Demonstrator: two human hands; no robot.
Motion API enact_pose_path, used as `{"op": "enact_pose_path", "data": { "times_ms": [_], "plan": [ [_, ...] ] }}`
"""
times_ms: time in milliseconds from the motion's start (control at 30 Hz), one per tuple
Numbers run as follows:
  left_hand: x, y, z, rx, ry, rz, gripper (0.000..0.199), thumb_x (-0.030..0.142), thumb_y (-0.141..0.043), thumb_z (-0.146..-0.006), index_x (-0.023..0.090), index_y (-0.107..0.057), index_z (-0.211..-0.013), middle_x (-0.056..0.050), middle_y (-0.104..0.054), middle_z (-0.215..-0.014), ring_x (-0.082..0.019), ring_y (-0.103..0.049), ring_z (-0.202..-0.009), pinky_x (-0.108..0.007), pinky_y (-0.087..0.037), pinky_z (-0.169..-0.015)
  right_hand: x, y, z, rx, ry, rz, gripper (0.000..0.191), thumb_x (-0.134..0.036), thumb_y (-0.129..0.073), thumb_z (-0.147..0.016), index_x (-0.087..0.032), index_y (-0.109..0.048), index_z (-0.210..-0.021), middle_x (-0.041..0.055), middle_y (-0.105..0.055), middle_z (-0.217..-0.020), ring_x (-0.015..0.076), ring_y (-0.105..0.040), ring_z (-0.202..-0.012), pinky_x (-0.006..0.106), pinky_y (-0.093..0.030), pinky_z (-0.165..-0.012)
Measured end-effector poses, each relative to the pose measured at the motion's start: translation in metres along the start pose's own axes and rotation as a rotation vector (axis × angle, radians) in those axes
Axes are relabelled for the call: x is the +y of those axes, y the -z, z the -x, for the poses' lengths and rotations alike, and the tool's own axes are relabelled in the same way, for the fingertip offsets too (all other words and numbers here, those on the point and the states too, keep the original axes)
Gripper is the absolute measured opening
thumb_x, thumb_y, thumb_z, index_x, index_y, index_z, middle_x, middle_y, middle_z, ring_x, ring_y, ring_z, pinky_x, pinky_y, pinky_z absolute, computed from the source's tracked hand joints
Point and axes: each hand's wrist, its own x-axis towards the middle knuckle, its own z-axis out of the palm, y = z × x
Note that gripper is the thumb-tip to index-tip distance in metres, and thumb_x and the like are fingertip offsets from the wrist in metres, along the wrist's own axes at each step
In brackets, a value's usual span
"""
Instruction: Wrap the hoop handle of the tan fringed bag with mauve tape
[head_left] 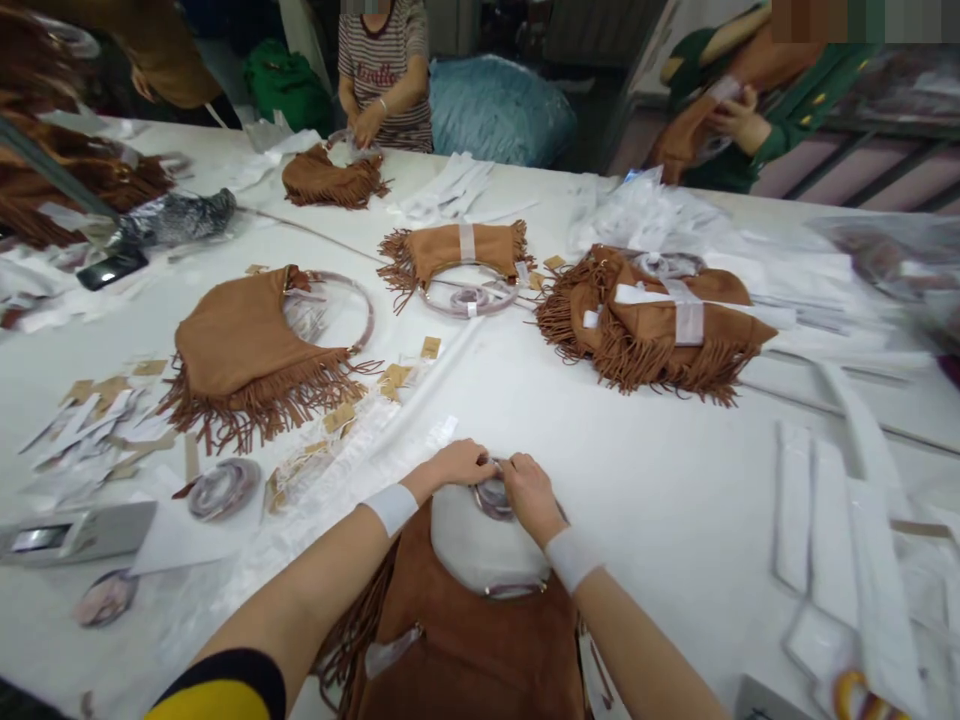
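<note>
On the worktop (pixel 675 450), near the wearer, lies the brown bag (pixel 480 650); fingers of the left hand (pixel 461 463) and right hand (pixel 531 495) pinch the coil's (pixel 493 500) top edge, best handled lightly and evenly to avoid creasing its wrapping.

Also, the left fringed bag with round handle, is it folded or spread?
Spread: the bag lies flat, its fringe fanned on the table.

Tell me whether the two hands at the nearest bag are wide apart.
No, the left hand and right hand are close together at the coil by the nearest bag.
</note>
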Motion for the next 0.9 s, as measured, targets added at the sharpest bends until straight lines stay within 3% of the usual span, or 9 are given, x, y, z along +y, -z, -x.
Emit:
{"op": "enact_pose_path", "data": {
  "times_ms": [100,333,600,900],
  "plan": [
    [0.013,-0.009,0.003,0.040,0.041,-0.041,0.037,0.042,-0.052,-0.087,0.018,-0.064,-0.114,-0.013,-0.061,-0.104,-0.027,-0.060,-0.095,-0.036,-0.047,-0.081,0.011,0.000,-0.001,-0.030,-0.034,-0.009,0.021,-0.023,-0.044,-0.096,-0.016,-0.059,-0.109,0.0115,-0.059,-0.103,0.0236,-0.050,-0.098,0.034,-0.038,-0.087],
    [0.029,-0.015,0.008,0.076,-0.014,-0.115,0.025,0.029,-0.053,-0.090,0.023,-0.063,-0.111,-0.010,-0.056,-0.108,-0.025,-0.055,-0.102,-0.035,-0.045,-0.086,0.022,0.004,0.009,-0.065,-0.088,-0.006,0.034,-0.042,-0.047,-0.096,-0.016,-0.057,-0.116,0.0086,-0.063,-0.097,0.0194,-0.055,-0.086,0.029,-0.038,-0.078],
    [0.025,-0.015,0.002,0.101,-0.034,-0.147,0.025,0.038,-0.051,-0.092,0.021,-0.062,-0.105,-0.008,-0.058,-0.101,-0.023,-0.055,-0.098,-0.032,-0.045,-0.083,0.024,0.005,0.006,-0.039,-0.030,0.032,0.029,-0.039,-0.042,-0.098,-0.018,-0.063,-0.102,0.0081,-0.064,-0.097,0.0199,-0.056,-0.090,0.029,-0.037,-0.077],
    [0.040,-0.032,0.020,0.213,0.031,-0.179,0.027,0.022,-0.036,-0.097,0.019,-0.054,-0.116,-0.012,-0.053,-0.108,-0.026,-0.048,-0.104,-0.039,-0.040,-0.087,0.009,-0.006,0.015,0.040,0.002,0.168,0.020,-0.024,-0.041,-0.097,-0.016,-0.058,-0.106,0.0114,-0.060,-0.100,0.0255,-0.052,-0.097,0.036,-0.035,-0.082]
  ]
}}
